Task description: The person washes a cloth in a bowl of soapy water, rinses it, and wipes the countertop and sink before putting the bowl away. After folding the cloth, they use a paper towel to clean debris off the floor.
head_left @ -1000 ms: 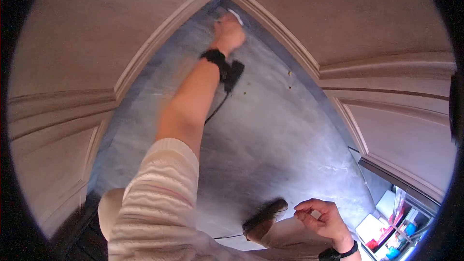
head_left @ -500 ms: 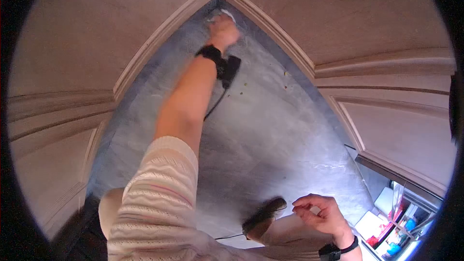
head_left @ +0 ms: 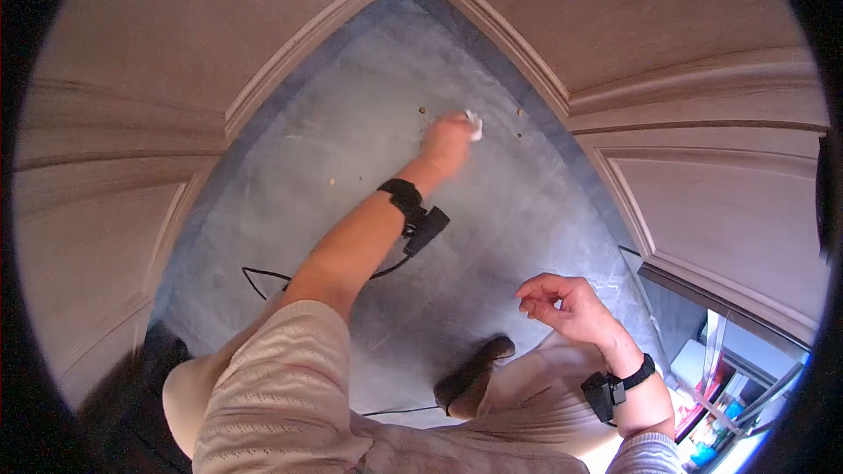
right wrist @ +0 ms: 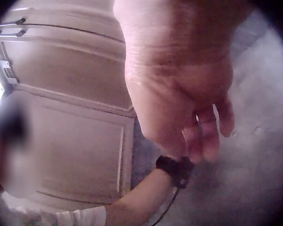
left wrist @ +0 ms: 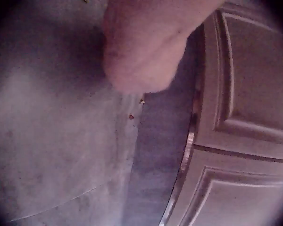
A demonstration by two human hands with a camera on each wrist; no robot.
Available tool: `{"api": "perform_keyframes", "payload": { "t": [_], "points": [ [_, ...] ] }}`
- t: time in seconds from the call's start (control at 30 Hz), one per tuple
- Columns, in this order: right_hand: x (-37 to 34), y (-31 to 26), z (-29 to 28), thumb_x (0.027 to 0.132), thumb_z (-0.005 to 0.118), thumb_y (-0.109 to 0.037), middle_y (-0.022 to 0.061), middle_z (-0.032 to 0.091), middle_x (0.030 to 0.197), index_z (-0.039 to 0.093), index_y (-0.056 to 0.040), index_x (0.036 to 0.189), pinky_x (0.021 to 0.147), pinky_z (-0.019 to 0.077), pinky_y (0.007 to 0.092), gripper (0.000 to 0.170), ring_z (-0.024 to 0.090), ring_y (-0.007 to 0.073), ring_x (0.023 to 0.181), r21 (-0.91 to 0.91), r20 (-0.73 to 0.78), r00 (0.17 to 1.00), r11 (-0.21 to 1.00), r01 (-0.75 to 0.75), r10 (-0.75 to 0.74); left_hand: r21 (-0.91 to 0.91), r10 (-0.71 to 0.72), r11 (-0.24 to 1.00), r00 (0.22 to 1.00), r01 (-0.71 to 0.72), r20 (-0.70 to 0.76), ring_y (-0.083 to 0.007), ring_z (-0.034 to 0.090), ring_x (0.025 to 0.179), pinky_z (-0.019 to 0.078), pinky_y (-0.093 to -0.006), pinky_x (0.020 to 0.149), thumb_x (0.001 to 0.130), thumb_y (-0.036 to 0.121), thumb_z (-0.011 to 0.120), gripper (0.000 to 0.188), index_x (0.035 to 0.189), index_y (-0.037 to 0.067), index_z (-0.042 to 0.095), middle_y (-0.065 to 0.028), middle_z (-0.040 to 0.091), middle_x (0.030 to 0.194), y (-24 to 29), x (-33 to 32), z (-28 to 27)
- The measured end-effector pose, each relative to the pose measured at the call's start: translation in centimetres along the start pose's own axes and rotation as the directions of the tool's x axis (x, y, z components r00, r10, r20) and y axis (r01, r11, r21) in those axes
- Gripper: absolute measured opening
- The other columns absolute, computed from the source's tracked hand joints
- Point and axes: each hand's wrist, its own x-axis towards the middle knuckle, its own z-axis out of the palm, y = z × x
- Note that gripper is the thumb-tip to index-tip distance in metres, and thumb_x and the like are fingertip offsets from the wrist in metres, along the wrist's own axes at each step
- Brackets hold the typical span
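Observation:
My left hand (head_left: 449,142) is stretched out over the grey floor (head_left: 465,263), its fingers around a crumpled white tissue (head_left: 474,125) that sticks out at the fingertips. In the left wrist view the back part of that hand (left wrist: 141,52) hides the tissue. Small crumbs (head_left: 421,110) lie around it, and a couple more specks (left wrist: 131,117) show near the floor's dark border. My right hand (head_left: 566,305) hangs in the air above the right knee, fingers loosely bent. Nothing shows between those fingers (right wrist: 210,146) in the right wrist view.
Panelled cabinet fronts (head_left: 211,26) meet in a corner at the far end and run down both sides. At lower right an open drawer (head_left: 746,386) holds colourful items. A black cable (head_left: 263,274) trails from the left wrist camera. A dark shoe (head_left: 474,373) stands near the body.
My left hand has come back from the far corner with the tissue, nearer and to the right. The right hand stays bent in the air, a little higher in view.

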Motion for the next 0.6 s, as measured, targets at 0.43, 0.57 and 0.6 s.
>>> {"api": "perform_keyframes", "payload": {
  "t": [0.43, 0.57, 0.6],
  "points": [
    [-0.9, 0.1, -0.2, 0.077, 0.062, -0.008, 0.0039, 0.063, 0.077, 0.062, -0.0068, 0.096, 0.061, 0.0456, 0.0234, 0.018, 0.055, 0.0093, 0.065, -0.087, -0.054, 0.997, 0.995, -0.053, 0.049, 0.079, -0.388, 0.912, 0.910, 0.401, -0.143, -0.0249, 0.033, 0.123, 0.0323, -0.0391, 0.095, 0.077, 0.013, 0.045, 0.048, 0.123, 0.001, 0.040, -0.0137, 0.035, 0.133, -13.5, 13.6, -6.3],
    [-1.6, 0.3, -0.4, 0.078, 0.062, -0.005, 0.0044, 0.063, 0.081, 0.062, -0.0045, 0.094, 0.062, 0.0456, 0.0228, 0.017, 0.057, 0.0092, 0.068, -0.018, -0.093, 0.992, 0.996, -0.087, 0.085, 0.210, -0.341, 0.918, 0.940, 0.337, -0.019, -0.0268, 0.031, 0.124, 0.0316, -0.0410, 0.096, 0.077, 0.015, 0.045, 0.050, 0.125, 0.002, 0.037, -0.0135, 0.034, 0.133, -13.5, 15.8, -6.4],
    [-1.9, 0.3, -0.2, 0.078, 0.061, -0.003, 0.0037, 0.063, 0.082, 0.061, -0.0025, 0.094, 0.062, 0.0451, 0.0215, 0.016, 0.056, 0.0076, 0.068, -0.007, -0.091, 0.992, 0.996, -0.084, 0.083, 0.162, -0.409, 0.899, 0.912, 0.406, -0.016, -0.0291, 0.032, 0.122, 0.0317, -0.0413, 0.095, 0.077, 0.014, 0.044, 0.049, 0.124, 0.001, 0.039, -0.0139, 0.037, 0.130, -12.0, 15.4, -7.1]
  ]
}}
